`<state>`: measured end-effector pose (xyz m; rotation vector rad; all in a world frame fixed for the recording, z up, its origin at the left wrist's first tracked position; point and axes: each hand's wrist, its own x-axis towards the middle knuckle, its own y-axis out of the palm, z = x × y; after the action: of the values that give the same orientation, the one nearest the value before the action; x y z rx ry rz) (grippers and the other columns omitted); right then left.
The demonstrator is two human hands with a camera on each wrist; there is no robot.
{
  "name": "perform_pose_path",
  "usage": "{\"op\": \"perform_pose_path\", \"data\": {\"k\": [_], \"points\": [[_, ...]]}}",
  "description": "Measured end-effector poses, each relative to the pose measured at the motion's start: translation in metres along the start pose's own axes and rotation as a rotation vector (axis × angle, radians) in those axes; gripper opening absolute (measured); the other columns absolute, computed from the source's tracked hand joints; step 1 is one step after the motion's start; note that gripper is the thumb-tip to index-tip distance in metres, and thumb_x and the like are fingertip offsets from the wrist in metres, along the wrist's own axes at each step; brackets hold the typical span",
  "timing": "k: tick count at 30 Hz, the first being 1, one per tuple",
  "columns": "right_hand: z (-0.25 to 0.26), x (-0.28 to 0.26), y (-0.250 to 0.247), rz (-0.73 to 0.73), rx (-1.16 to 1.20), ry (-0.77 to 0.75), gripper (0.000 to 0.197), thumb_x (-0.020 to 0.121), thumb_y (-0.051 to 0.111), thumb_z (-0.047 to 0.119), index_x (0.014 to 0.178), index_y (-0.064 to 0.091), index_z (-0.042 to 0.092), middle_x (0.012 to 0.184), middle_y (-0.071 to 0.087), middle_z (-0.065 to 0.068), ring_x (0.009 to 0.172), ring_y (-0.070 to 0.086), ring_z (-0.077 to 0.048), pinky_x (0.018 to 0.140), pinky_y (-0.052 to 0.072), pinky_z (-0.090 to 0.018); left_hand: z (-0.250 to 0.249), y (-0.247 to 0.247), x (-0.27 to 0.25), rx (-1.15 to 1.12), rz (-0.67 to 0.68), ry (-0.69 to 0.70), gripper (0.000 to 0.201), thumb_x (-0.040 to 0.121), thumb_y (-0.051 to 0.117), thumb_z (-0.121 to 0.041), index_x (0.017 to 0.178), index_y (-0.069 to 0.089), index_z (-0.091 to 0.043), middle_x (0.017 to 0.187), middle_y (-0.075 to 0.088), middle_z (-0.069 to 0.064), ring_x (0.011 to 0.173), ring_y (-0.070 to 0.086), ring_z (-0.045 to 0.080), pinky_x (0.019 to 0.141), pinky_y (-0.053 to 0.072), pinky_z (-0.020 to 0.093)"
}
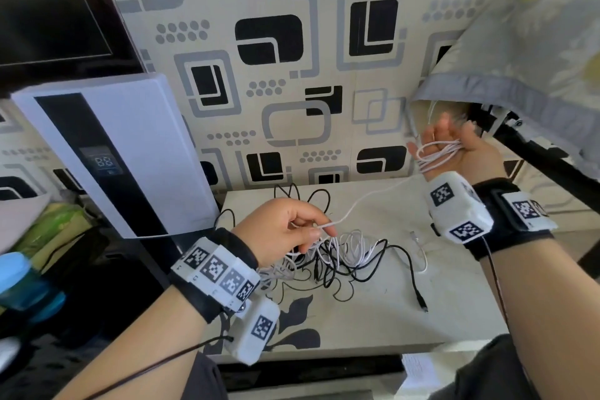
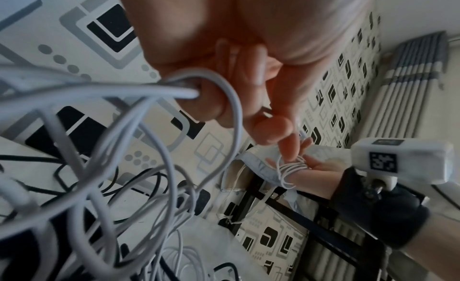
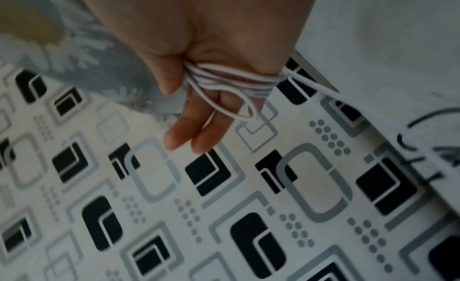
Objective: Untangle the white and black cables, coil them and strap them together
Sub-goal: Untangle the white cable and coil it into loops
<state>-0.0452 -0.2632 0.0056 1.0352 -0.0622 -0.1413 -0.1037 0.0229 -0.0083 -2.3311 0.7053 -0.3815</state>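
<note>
On the pale table (image 1: 389, 318) lies a tangle (image 1: 341, 253) of white and black cables. My left hand (image 1: 319, 229) hovers just over the heap and pinches a strand of the white cable (image 1: 367, 198). That strand runs up and right to my raised right hand (image 1: 451, 140). Several white loops (image 3: 231, 82) are wound round the right palm, whose fingers (image 3: 189, 118) stay straight. The black cable (image 1: 402, 253) trails out of the heap to a plug (image 1: 423, 307) at the front right. In the left wrist view, white loops (image 2: 234, 100) hang below my left hand (image 2: 273, 135).
A white appliance with a dark display panel (image 1: 123, 153) leans at the table's left. A dark screen (image 1: 48, 3) sits above it. The patterned wall (image 1: 292, 75) backs the table. Grey floral cloth (image 1: 519, 52) over a black frame crowds the right. A blue bottle (image 1: 19, 283) stands far left.
</note>
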Motion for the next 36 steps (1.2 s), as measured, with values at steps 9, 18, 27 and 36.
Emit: {"op": "perform_pose_path", "data": {"k": [9,18,27,36], "points": [[-0.038,-0.008,0.009,0.111,-0.409,0.195,0.041,0.103,0.03,0.027,0.104,0.058,-0.002,0.061,0.067,-0.009,0.068,0.069,-0.026,0.076,0.053,-0.035,-0.011,-0.011,-0.011,-0.257,-0.117,0.17,0.022,0.093,0.052,0.008,0.104,0.071,0.003,0.054,0.051,0.003,0.046,0.044,0.002,0.054,0.037,0.008],[-0.075,-0.03,0.016,0.456,-1.104,0.322,0.035,0.103,0.034,0.011,0.086,0.06,-0.008,0.069,0.064,-0.023,0.064,0.064,-0.028,0.069,0.051,-0.025,-0.004,-0.014,-0.01,-0.285,-0.218,0.185,0.024,0.094,0.052,0.001,0.103,0.073,-0.009,0.053,0.051,0.007,0.049,0.045,0.012,0.055,0.037,0.011],[-0.091,-0.049,0.02,0.623,-1.15,0.619,0.046,0.103,0.028,0.023,0.071,0.051,0.0,0.043,0.043,-0.01,0.043,0.042,-0.02,0.059,0.039,-0.037,0.006,-0.016,0.001,-0.288,-0.473,0.08,0.024,0.095,0.051,0.001,0.091,0.073,-0.007,0.052,0.05,0.0,0.045,0.041,0.007,0.05,0.034,0.012],[-0.099,-0.062,0.031,0.754,-1.114,0.67,0.053,0.083,0.053,0.052,0.05,0.027,0.019,0.046,0.016,0.004,0.041,0.011,-0.009,0.042,0.016,-0.016,0.014,-0.014,0.008,-0.209,-0.564,0.038,0.021,0.096,0.053,-0.006,0.088,0.073,-0.007,0.047,0.048,-0.01,0.046,0.042,0.006,0.05,0.034,0.014]]}}
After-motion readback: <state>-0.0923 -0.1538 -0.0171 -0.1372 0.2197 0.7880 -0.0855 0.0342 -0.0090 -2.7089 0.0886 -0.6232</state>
